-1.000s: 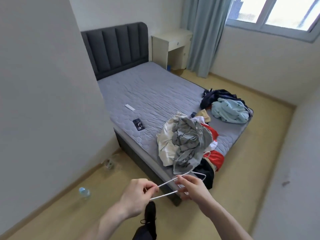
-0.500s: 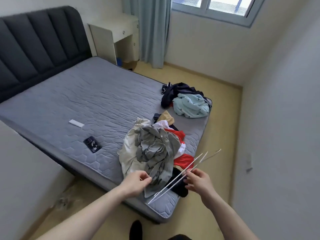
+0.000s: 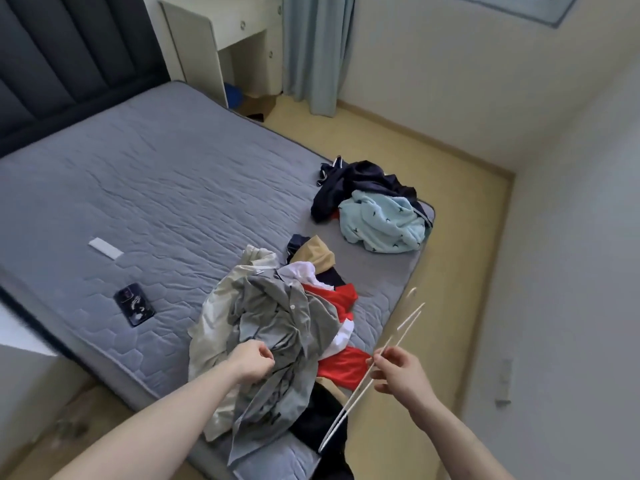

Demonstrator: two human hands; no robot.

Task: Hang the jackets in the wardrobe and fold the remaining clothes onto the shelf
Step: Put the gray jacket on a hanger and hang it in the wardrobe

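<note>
Hanging step, at its start. Your right hand [image 3: 398, 370] pinches two thin white hangers [image 3: 372, 368] mid-length, held out beside the bed's [image 3: 173, 188] foot corner. Your left hand [image 3: 251, 360] curls into the grey shirt [image 3: 277, 327] on top of the near pile [image 3: 277, 334]; its grip looks clenched on a fold of cloth. A second heap, navy and pale blue [image 3: 381, 216], lies farther along the bed edge. No wardrobe in view. Next move, likely: lift the grey piece free, find its collar, feed in one hanger.
</note>
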